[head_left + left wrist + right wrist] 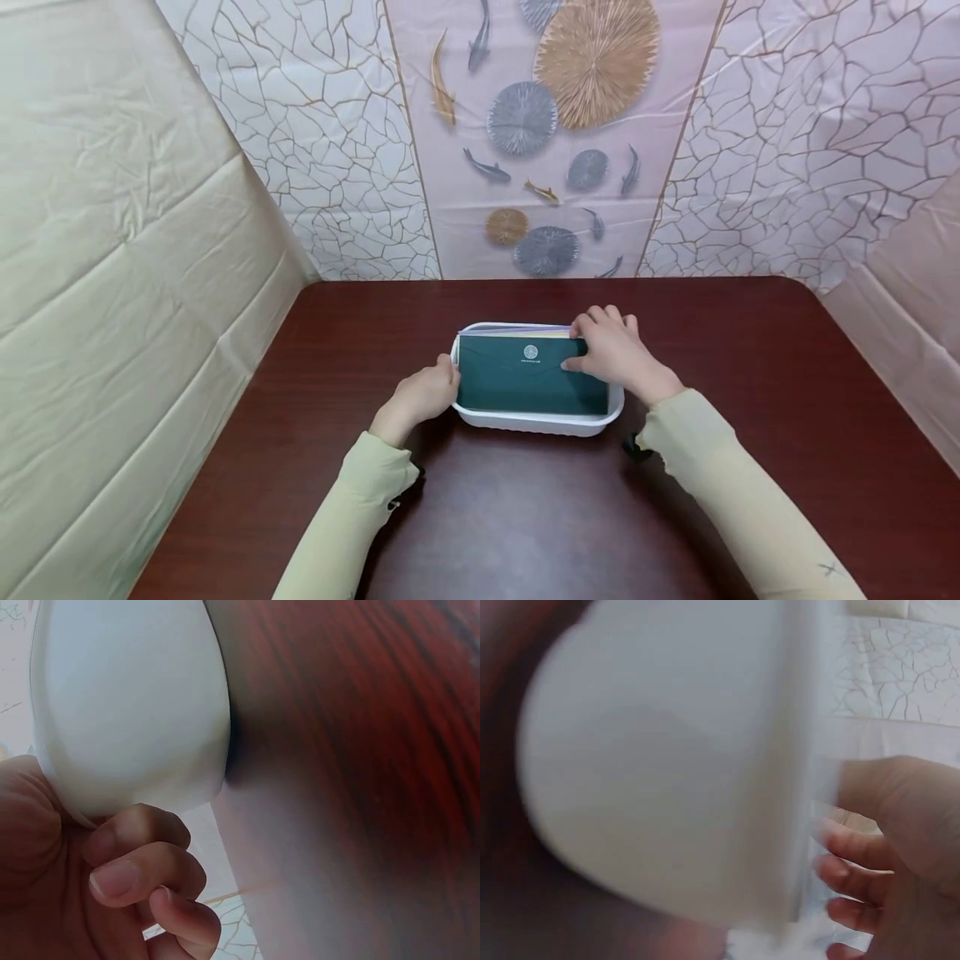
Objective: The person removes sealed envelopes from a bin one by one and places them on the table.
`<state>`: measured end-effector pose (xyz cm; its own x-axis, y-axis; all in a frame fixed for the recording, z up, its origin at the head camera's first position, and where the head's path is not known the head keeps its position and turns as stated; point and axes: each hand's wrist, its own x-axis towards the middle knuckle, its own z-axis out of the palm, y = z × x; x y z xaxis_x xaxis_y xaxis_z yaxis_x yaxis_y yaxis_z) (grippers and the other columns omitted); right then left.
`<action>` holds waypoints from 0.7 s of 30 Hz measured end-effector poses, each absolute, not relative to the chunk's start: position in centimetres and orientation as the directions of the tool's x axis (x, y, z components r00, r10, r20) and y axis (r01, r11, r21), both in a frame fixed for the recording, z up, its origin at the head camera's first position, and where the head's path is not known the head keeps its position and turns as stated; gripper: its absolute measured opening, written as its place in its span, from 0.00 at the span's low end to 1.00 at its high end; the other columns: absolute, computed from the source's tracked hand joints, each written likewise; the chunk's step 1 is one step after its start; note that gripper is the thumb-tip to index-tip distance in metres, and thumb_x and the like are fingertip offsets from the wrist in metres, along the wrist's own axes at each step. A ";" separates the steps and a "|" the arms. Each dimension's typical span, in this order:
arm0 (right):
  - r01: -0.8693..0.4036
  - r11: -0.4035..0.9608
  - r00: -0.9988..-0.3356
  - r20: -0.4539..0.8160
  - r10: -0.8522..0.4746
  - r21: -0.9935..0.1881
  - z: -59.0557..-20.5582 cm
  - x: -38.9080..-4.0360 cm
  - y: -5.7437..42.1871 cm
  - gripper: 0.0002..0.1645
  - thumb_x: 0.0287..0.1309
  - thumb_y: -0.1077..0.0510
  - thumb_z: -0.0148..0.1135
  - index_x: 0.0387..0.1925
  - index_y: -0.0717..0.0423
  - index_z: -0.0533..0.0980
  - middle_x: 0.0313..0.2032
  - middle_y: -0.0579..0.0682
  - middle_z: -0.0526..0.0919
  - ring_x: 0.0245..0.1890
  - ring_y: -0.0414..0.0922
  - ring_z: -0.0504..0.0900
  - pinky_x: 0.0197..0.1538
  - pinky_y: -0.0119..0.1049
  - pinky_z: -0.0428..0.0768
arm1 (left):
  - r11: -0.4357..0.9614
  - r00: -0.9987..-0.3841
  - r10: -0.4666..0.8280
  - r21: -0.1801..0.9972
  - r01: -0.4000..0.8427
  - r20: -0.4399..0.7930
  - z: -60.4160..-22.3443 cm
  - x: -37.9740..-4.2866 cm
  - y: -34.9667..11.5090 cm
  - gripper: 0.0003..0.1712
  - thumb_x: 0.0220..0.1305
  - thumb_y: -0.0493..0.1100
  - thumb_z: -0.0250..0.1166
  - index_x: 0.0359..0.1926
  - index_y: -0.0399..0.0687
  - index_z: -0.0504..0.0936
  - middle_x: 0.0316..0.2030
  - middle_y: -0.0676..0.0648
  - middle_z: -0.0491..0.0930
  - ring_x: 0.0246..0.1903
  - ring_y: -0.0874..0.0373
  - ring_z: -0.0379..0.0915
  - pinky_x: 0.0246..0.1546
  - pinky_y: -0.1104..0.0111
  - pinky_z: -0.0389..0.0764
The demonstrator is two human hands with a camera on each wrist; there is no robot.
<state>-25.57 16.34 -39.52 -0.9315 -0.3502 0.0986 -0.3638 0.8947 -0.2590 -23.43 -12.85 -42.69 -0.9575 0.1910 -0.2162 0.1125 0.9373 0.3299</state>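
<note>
A white plastic basket (pixel 540 423) sits on the table, with a flat dark green rectangular item (pixel 517 379) lying across its top. This item bears a round white emblem and small print. Thin lavender and pale yellow edges (pixel 517 331) show behind its far side. My left hand (pixel 423 392) grips the basket's left end, fingers curled at the rim; the left wrist view shows the smooth white end wall (pixel 135 705) above them. At the right, my right hand (pixel 611 350) holds the green item's far right corner, thumb on its face and fingers over the far edge.
The dark red-brown wooden table (pixel 360 333) extends around the basket. Behind it hangs a patterned cloth (pixel 540 167) with fish and round leaf shapes. Pale fabric walls (pixel 127 275) stand at the left and right. A black band (pixel 636 447) shows at the right cuff.
</note>
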 end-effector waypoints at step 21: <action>-0.463 0.791 -0.883 0.127 -0.453 -0.399 -38.5 -27.6 8.0 0.19 0.65 0.49 0.54 0.20 0.52 0.73 0.20 0.49 0.70 0.20 0.44 0.69 0.28 0.37 0.68 | 0.936 -0.953 0.181 0.339 0.091 -0.242 -42.5 -23.1 -12.6 0.24 0.74 0.51 0.35 0.55 0.36 0.64 0.26 0.47 0.73 0.28 0.55 0.72 0.31 0.59 0.72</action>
<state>-27.55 8.01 -38.51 -0.8826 -0.4526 0.1271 -0.4633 0.7913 -0.3990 -23.10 -12.60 -42.47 -0.9534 0.1807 -0.2417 0.0914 0.9362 0.3395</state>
